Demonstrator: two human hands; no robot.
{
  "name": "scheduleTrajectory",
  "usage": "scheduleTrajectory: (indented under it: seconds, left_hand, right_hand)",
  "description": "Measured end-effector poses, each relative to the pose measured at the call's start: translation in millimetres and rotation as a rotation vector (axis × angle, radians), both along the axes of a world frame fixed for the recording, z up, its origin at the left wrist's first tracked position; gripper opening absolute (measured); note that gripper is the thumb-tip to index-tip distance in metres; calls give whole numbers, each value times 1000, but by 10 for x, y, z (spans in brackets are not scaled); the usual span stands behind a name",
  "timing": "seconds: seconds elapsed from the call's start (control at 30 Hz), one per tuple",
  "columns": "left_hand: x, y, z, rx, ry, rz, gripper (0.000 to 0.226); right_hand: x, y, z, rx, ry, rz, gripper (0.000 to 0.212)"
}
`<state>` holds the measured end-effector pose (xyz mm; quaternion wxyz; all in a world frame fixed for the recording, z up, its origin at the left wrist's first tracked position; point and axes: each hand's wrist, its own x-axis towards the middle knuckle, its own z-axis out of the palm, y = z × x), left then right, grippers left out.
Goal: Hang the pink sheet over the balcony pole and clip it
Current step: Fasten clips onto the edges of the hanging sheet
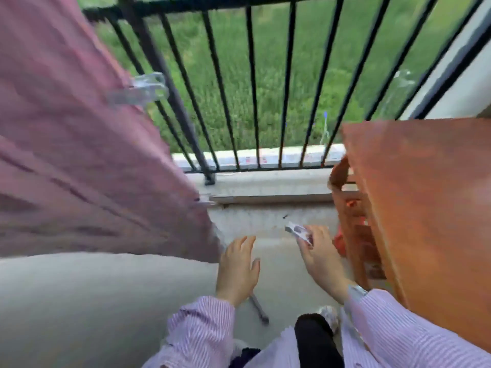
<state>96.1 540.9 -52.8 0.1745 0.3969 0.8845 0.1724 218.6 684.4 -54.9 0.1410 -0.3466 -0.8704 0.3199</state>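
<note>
The pink sheet point(79, 155) hangs down the left side of the view, draped from above over the black balcony railing point(186, 4). A clear plastic clip point(140, 88) sits on the sheet's right edge near the railing post. My left hand point(237, 266) hovers with fingers spread just right of the sheet's lower corner, holding nothing. My right hand point(318, 253) pinches a second clear clip point(299, 231) between thumb and fingers, low over the concrete floor. The frame is motion-blurred.
An orange-brown wooden table point(425, 208) fills the right side, with a wooden chair or frame point(348, 216) beside it. A thin metal rod point(259, 309) lies on the floor under my left wrist. Grass lies beyond the bars.
</note>
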Motion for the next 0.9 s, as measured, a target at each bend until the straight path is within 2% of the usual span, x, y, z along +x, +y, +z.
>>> scheduleTrajectory:
  seconds: [0.07, 0.13, 0.2, 0.37, 0.5, 0.7, 0.83, 0.9]
  left_hand:
    - [-181, -803, 0, 31, 12, 159, 51]
    - [-364, -1590, -14, 32, 45, 344, 48]
    - [-518, -2323, -45, 25, 66, 521, 50]
    - [-876, -3750, 25, 23, 113, 879, 51]
    - [-1212, -4667, 81, 87, 153, 1117, 50]
    - [-2303, -6257, 101, 100, 199, 1273, 50]
    - [-3367, -7352, 365, 71, 237, 1322, 52]
    - [-3767, -7825, 576, 81, 258, 1314, 52]
  right_hand:
    - [-375, -638, 17, -24, 16, 137, 23]
    - [-766, -1288, 64, -88, -36, 320, 26]
    - [-1174, -1893, 71, -64, -84, 506, 28]
    - [-2194, -3297, 244, -10, 8, 891, 27]
    - [-2917, -4308, 384, -49, 30, 1015, 28]
    - [-4328, -5931, 398, -131, 115, 1190, 20]
    - [-5464, -7022, 424, -293, 76, 1282, 27]
    - [-5943, -7547, 524, -297, 93, 1325, 32]
